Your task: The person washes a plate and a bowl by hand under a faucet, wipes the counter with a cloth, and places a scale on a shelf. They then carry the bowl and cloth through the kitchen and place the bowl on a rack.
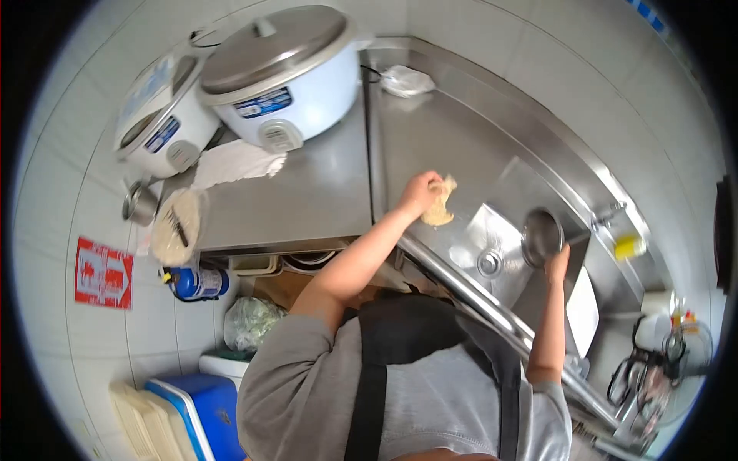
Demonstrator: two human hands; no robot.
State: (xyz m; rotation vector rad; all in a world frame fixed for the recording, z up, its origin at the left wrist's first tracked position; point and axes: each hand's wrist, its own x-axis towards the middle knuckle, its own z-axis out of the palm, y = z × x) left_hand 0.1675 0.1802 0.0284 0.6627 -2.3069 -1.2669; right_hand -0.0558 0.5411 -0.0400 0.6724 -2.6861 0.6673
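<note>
My left hand [420, 194] is closed on a crumpled, pale yellow cloth [439, 206], held over the stainless steel counter [430, 138] beside the sink. At the sink's right side, my right hand [557, 265] grips the lower rim of a round metal bowl [541, 237]. The bowl is tilted, and its dark inside shows. Below and left of it is the sink's round drain [490, 263]. A yellow sponge [629, 247] lies to the right, near the tap [610, 214].
A large rice cooker [307, 100] and a smaller one [173, 127] stand on the left counter, near a white cloth [238, 163]. A plastic bag [407, 81] lies at the back. A steel rail [469, 292] runs along the front. A blue cooler [204, 407] sits lower left.
</note>
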